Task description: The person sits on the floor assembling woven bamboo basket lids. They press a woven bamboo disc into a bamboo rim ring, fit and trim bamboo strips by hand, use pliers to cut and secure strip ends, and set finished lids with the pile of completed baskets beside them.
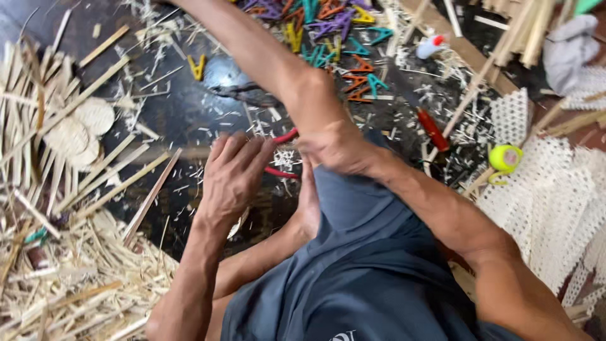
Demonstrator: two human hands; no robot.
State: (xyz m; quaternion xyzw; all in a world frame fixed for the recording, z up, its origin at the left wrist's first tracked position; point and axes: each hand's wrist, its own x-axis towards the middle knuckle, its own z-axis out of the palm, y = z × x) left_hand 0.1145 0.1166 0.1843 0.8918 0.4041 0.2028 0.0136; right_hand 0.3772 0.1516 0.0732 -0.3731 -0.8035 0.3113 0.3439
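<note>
The person is sitting on the dark floor [183,113], knees drawn up, working a red-handled tool [282,155] between both hands. The left hand [232,173] is lying palm down with fingers close together, its fingertips resting on or just beside the lower red handle; whether it is truly gripping is hidden by the back of the hand. The right hand [334,148] is curled shut near the upper red handle, though its own knuckles are covering what it is clamping, so I cannot tell for certain. The tool is sitting between the two hands, just above the raised knee in blue-grey cloth. Another arm [265,57] is crossing the scene from above.

Around them: bamboo strips [76,271] heaped at the left, round woven discs [79,129], a scatter of coloured clips [328,31], a red-handled knife [433,129], a yellow tape roll [505,158] and white woven mesh [555,196] at the right.

By my reading, a cutting or trimming step is in hand; the next move is calling for a steady squeeze with the piece held firm
</note>
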